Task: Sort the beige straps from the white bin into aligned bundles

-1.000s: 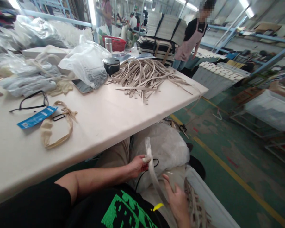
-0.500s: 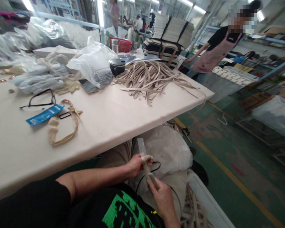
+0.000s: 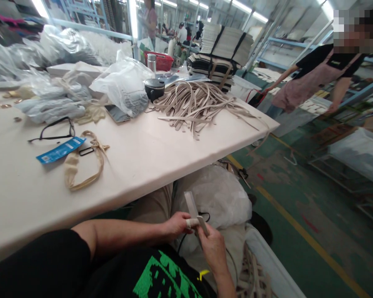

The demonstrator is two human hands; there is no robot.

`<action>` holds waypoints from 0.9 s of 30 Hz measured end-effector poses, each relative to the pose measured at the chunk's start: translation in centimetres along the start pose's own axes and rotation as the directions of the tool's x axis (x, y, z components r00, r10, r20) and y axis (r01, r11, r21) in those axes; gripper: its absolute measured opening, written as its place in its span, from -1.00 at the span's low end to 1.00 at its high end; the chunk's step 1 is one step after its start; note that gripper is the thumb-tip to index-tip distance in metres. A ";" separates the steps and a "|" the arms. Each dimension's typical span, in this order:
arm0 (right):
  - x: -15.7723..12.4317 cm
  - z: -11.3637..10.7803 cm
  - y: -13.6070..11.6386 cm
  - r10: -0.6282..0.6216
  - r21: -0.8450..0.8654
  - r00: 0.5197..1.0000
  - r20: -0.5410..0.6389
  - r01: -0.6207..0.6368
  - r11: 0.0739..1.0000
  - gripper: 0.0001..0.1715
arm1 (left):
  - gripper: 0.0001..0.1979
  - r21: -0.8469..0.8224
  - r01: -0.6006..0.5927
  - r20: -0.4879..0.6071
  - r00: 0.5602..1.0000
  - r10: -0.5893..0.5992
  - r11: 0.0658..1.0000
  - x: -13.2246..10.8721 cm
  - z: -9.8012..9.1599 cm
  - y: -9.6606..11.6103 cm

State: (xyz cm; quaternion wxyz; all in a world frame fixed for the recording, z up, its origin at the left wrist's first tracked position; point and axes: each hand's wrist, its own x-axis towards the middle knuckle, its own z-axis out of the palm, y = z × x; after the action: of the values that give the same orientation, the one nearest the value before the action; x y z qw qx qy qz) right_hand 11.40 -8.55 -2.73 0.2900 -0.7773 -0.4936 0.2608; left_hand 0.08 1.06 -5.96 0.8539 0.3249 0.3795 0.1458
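Below the table edge, over my lap, my left hand (image 3: 177, 223) pinches a pale beige strap (image 3: 191, 203) near its upper end; one finger is wrapped in white tape. My right hand (image 3: 213, 248) grips the same strap just below, fingers closed round it. The strap's tip sticks up above both hands. A thin black cord (image 3: 205, 215) loops just behind the hands. To the right of my lap a white bin (image 3: 276, 273) holds more beige straps (image 3: 254, 269).
A white table (image 3: 149, 153) carries a heap of beige straps (image 3: 195, 103), a black cup (image 3: 154, 88), plastic bags (image 3: 121, 85), glasses (image 3: 51, 130), a blue tag (image 3: 60, 150) and a looped strap (image 3: 83, 165). A clear plastic bag (image 3: 217, 194) lies under the table. A person in a pink apron (image 3: 310, 78) leans over at right.
My right hand has slid up the strap to meet the left hand and closed on it. The strap's free length above the hands is shorter. The person in the apron moved right.
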 end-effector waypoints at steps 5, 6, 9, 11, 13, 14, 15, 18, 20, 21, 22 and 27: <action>-0.7 0.3 0.3 0.015 0.003 1.000 0.012 -0.015 1.000 -0.31 | -0.51 -0.152 -0.069 -0.134 0.990 0.048 0.986 0.9 -0.6 1.7; -0.7 0.4 0.3 0.015 0.000 1.000 0.010 -0.015 1.000 -0.30 | -0.52 -0.154 -0.074 -0.144 0.988 0.051 0.985 1.0 -0.7 1.7; -0.4 0.6 0.1 0.011 -0.018 1.000 -0.005 -0.011 1.000 -0.31 | -0.57 -0.106 -0.005 -0.105 0.994 -0.006 0.994 1.1 -0.7 0.6; -0.1 0.6 0.1 0.007 -0.017 1.000 -0.006 -0.007 1.000 -0.34 | -0.58 -0.062 0.030 -0.081 0.996 -0.035 0.998 1.0 -0.6 -0.2; 0.0 0.7 0.2 0.006 -0.014 1.000 -0.006 -0.006 1.000 -0.36 | -0.59 -0.047 0.031 -0.059 0.998 -0.033 0.998 0.9 -0.6 -0.2; -0.1 0.7 0.3 0.007 -0.018 1.000 -0.006 -0.007 1.000 -0.36 | -0.57 -0.065 0.023 -0.057 0.998 -0.027 0.998 0.9 -0.7 0.1; -0.3 0.8 0.4 0.007 -0.028 1.000 -0.007 -0.007 1.000 -0.36 | -0.53 -0.102 0.013 -0.064 0.998 -0.019 0.995 1.0 -0.8 0.6; -0.7 1.1 0.6 -0.005 -0.068 1.000 -0.011 0.004 0.998 -0.37 | -0.44 -0.231 -0.046 -0.126 0.992 0.017 0.972 1.3 -1.0 2.4; -0.8 1.3 0.6 -0.014 -0.095 1.000 -0.012 0.012 0.995 -0.38 | -0.46 -0.232 -0.061 -0.123 0.992 0.033 0.971 1.3 -1.0 2.8; -0.7 1.4 0.6 -0.013 -0.107 1.000 -0.016 0.011 0.994 -0.38 | -0.47 -0.210 -0.047 -0.109 0.994 0.025 0.977 1.3 -0.9 2.7; -0.6 1.4 0.4 -0.010 -0.118 1.000 -0.024 0.007 0.993 -0.39 | -0.48 -0.180 -0.028 -0.088 0.996 0.012 0.983 1.2 -0.8 2.5; -0.2 1.2 -0.8 0.016 -0.220 0.999 -0.031 -0.022 0.975 -0.48 | -0.51 -0.058 -0.027 -0.055 0.998 0.023 0.998 0.1 -0.9 1.5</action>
State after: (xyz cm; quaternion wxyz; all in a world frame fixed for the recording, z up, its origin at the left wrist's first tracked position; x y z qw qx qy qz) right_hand 9.98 -8.25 -3.02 0.2066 -0.8130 -0.5079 0.1959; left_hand -0.46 2.68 -5.44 0.8506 0.3002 0.3939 0.1764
